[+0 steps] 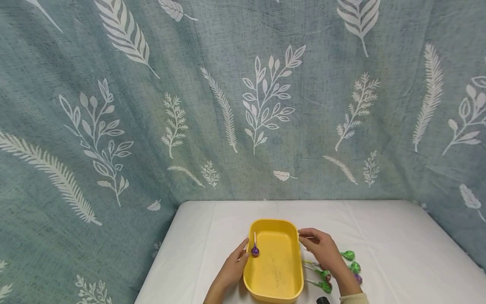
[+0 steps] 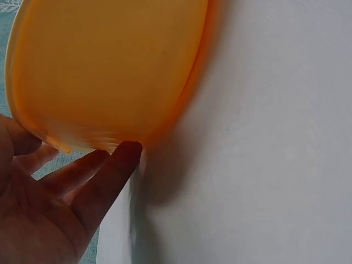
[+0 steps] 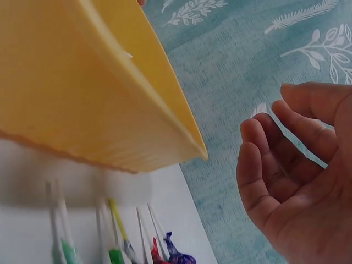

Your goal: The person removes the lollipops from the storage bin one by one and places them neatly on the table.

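A yellow plastic container stands on the white table, with one purple-wrapped lollipop inside along its left wall. My left hand is at the container's left side. In the left wrist view, its nearly straight fingers touch the outer wall near the rim. My right hand hovers by the far right corner of the container, palm facing it. The right wrist view shows loosely bent fingers with a gap between them and the wall, holding nothing.
Several wrapped lollipops lie right of the container, among them a green lollipop, another green one and a purple one, partly under my right arm. A black object shows at the bottom edge. Patterned fabric hangs behind the table.
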`<state>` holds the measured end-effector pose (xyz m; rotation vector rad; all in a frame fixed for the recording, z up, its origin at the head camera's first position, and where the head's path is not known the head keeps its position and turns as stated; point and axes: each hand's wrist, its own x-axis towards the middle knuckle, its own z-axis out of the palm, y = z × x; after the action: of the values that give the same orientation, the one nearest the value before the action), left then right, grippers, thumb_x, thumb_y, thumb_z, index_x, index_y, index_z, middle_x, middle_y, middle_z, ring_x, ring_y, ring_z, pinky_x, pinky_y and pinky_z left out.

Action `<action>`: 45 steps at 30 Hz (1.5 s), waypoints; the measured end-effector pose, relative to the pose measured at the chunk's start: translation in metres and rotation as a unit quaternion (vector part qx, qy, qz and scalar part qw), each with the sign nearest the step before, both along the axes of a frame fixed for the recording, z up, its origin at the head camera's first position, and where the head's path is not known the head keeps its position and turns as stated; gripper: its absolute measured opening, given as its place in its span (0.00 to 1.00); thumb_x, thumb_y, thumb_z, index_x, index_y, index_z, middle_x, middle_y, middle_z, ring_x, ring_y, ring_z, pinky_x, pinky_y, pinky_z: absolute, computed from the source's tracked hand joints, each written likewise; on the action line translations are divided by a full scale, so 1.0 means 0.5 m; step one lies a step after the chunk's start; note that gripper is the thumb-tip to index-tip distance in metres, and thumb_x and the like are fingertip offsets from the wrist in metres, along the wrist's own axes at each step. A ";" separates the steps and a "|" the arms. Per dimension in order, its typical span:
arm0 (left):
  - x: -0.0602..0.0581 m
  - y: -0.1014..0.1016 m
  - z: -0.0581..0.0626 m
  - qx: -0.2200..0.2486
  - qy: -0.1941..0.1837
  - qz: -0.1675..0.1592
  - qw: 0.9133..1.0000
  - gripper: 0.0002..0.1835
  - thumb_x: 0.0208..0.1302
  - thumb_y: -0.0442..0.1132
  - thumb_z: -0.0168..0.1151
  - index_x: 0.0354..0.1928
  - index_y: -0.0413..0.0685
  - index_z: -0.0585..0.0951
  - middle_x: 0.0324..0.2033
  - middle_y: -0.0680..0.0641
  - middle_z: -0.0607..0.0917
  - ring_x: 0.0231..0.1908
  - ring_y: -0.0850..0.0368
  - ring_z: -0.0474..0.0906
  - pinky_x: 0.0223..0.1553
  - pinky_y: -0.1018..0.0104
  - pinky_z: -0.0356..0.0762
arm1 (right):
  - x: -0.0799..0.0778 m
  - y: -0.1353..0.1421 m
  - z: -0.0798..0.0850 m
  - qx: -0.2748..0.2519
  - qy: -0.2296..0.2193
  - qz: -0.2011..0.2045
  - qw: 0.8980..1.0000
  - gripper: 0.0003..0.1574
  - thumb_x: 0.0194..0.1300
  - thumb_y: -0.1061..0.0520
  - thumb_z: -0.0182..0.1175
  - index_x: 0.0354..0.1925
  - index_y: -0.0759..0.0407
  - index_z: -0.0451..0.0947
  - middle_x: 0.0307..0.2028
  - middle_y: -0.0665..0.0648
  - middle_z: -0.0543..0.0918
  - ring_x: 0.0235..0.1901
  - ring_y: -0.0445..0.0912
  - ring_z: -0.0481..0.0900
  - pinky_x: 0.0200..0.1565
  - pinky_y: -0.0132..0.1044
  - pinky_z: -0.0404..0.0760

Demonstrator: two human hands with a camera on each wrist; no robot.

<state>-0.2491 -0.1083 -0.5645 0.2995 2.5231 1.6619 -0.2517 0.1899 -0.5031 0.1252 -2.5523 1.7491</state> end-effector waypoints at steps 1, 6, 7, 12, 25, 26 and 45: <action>0.000 0.000 0.000 0.000 0.002 -0.001 1.000 0.28 0.79 0.39 0.49 0.77 0.47 0.64 0.67 0.29 0.72 0.66 0.30 0.69 0.66 0.33 0.65 | -0.003 -0.003 0.000 -0.001 0.000 0.002 1.000 0.19 0.72 0.59 0.62 0.58 0.65 0.80 0.51 0.64 0.85 0.49 0.54 0.84 0.48 0.47 0.87; 0.001 -0.001 0.002 0.003 0.004 -0.003 1.000 0.28 0.79 0.39 0.49 0.77 0.46 0.63 0.66 0.28 0.73 0.65 0.30 0.70 0.66 0.34 0.65 | -0.013 -0.021 0.002 -0.002 -0.006 0.008 1.000 0.18 0.73 0.60 0.61 0.57 0.63 0.81 0.53 0.65 0.84 0.51 0.55 0.84 0.51 0.48 0.85; 0.001 -0.001 0.001 0.003 0.003 -0.002 1.000 0.28 0.79 0.39 0.49 0.77 0.47 0.63 0.65 0.29 0.73 0.65 0.30 0.69 0.66 0.34 0.65 | -0.014 -0.025 0.003 -0.003 -0.007 0.009 1.000 0.17 0.73 0.60 0.61 0.57 0.63 0.81 0.53 0.65 0.84 0.51 0.55 0.83 0.51 0.48 0.85; 0.004 -0.001 0.003 0.002 0.002 -0.001 1.000 0.28 0.79 0.39 0.49 0.77 0.47 0.63 0.66 0.29 0.72 0.66 0.31 0.69 0.66 0.34 0.65 | -0.019 -0.040 0.009 0.003 0.002 0.016 1.000 0.17 0.72 0.59 0.63 0.56 0.62 0.82 0.53 0.63 0.84 0.52 0.55 0.83 0.52 0.47 0.85; 0.004 0.000 0.001 0.002 0.007 -0.002 1.000 0.27 0.79 0.39 0.49 0.77 0.47 0.64 0.63 0.29 0.75 0.65 0.32 0.71 0.65 0.35 0.66 | -0.031 -0.072 0.014 0.017 0.029 0.032 0.999 0.16 0.71 0.60 0.64 0.55 0.62 0.82 0.51 0.61 0.85 0.51 0.54 0.84 0.54 0.48 0.84; 0.004 -0.001 0.001 0.003 0.007 -0.003 1.000 0.27 0.79 0.39 0.49 0.77 0.47 0.64 0.64 0.29 0.75 0.65 0.32 0.71 0.65 0.34 0.66 | -0.032 -0.074 0.014 0.017 0.031 0.033 0.999 0.16 0.71 0.60 0.64 0.55 0.62 0.82 0.51 0.61 0.85 0.51 0.54 0.84 0.54 0.48 0.84; 0.003 0.000 -0.002 0.016 -0.006 0.006 1.000 0.27 0.79 0.38 0.51 0.77 0.48 0.65 0.62 0.30 0.76 0.64 0.32 0.72 0.64 0.35 0.69 | -0.065 -0.129 -0.004 0.026 0.035 0.038 0.998 0.12 0.67 0.62 0.67 0.49 0.62 0.85 0.46 0.58 0.87 0.46 0.52 0.85 0.52 0.51 0.84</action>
<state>-0.2478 -0.1083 -0.5655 0.2772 2.4974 1.7042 -0.2841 0.1252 -0.5052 0.2830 -2.5759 1.6706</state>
